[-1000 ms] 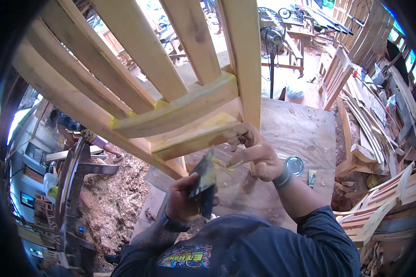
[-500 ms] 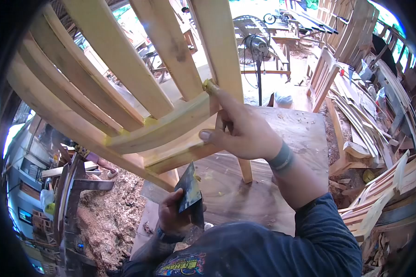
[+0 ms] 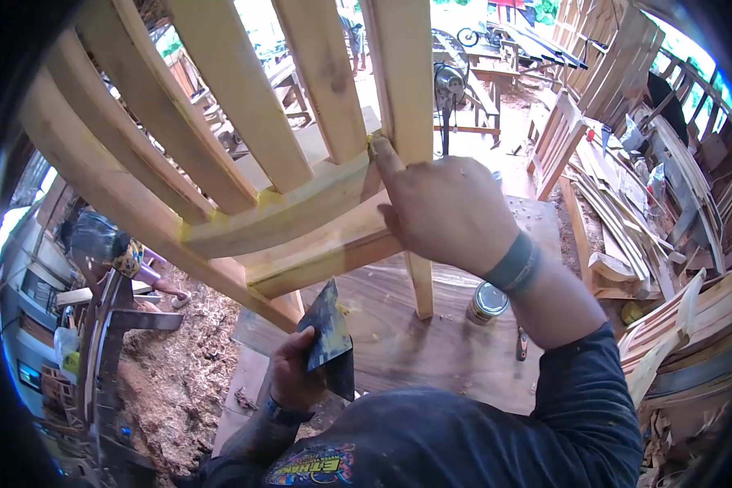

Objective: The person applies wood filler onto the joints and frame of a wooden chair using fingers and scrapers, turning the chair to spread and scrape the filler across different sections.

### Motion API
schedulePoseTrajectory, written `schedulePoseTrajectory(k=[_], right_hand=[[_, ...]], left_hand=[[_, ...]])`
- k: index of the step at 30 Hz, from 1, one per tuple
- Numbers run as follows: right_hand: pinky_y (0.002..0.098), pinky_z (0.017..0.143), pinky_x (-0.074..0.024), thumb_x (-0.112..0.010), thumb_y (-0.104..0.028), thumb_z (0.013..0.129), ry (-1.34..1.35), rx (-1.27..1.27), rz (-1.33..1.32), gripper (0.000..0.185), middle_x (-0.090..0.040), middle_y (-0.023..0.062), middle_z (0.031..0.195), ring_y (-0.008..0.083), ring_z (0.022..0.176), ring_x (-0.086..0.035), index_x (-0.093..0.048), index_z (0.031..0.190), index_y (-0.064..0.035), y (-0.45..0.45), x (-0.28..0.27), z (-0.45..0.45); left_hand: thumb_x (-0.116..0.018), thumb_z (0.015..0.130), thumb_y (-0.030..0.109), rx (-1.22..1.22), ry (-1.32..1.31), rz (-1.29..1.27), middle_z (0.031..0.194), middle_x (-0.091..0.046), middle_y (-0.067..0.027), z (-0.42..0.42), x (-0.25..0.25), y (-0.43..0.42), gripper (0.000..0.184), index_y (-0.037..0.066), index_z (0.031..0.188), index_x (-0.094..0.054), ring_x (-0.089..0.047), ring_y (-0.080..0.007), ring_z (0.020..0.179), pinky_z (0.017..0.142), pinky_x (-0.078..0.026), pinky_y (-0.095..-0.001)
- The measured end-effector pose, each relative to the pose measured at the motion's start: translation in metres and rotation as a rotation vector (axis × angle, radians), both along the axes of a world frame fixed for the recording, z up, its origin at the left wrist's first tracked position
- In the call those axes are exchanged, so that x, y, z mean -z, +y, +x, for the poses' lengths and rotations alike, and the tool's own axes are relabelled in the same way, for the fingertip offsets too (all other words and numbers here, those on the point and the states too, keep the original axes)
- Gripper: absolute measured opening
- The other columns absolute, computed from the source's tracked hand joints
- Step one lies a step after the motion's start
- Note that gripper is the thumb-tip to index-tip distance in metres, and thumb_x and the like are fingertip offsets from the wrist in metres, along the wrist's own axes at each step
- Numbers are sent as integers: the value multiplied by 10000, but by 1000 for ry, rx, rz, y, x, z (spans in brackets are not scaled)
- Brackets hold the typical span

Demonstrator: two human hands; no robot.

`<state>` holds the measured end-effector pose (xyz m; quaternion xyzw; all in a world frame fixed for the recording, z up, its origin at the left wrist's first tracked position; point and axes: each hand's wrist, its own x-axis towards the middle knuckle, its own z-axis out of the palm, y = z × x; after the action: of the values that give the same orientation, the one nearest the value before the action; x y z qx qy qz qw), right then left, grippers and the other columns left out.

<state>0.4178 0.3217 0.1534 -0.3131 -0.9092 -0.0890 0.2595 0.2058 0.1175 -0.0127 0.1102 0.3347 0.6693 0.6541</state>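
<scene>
The chair [image 3: 276, 202] stood on a board [image 3: 455, 358]. The right hand [image 3: 455, 211] set its index fingertip at the chair's rail-and-post corner, other fingers curled, likely for fine pressure; whether it gripped anything could not be told. Below the chair's rail, the left hand [image 3: 295, 378] clasped a scraper [image 3: 329, 329], apparently angled to keep its yellow paste [image 3: 343, 310] handy. A tin [image 3: 488, 302] stood beside the chair's leg, label unreadable; the shirt [image 3: 464, 439] read "ETHAN".
</scene>
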Motion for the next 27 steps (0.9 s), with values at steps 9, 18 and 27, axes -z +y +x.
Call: schedulePoseTrajectory(k=[9, 18, 27], right_hand=[[489, 691, -587, -645, -157, 809, -33, -147, 46, 356, -717, 144, 762, 359, 752, -729, -745, 1150, -144, 27, -30, 18], [431, 660, -579, -646, -151, 828, -126, -63, 302, 147, -719, 80, 765, 299, 758, -729, -765, 912, -163, 18, -23, 4], [429, 681, -585, -647, -163, 832, -310, -230, 486, 140, -715, 68, 764, 299, 770, -733, -781, 864, -143, 14, -55, -1]], left_hand=[[-549, 1021, 326, -18, -30, 40, 954, -680, -228, -12, 8, -11, 488, -41, 1342, -549, -602, -318, 888, 784, -450, -431], [-555, 1021, 305, 22, -47, 24, 993, -672, -237, -9, 3, -12, 495, -60, 1353, -530, -609, -302, 869, 786, -459, -432], [-569, 1015, 266, 73, -120, 78, 1003, -660, -225, -5, -11, -14, 438, -60, 1306, -546, -606, -257, 786, 737, -474, -382]])
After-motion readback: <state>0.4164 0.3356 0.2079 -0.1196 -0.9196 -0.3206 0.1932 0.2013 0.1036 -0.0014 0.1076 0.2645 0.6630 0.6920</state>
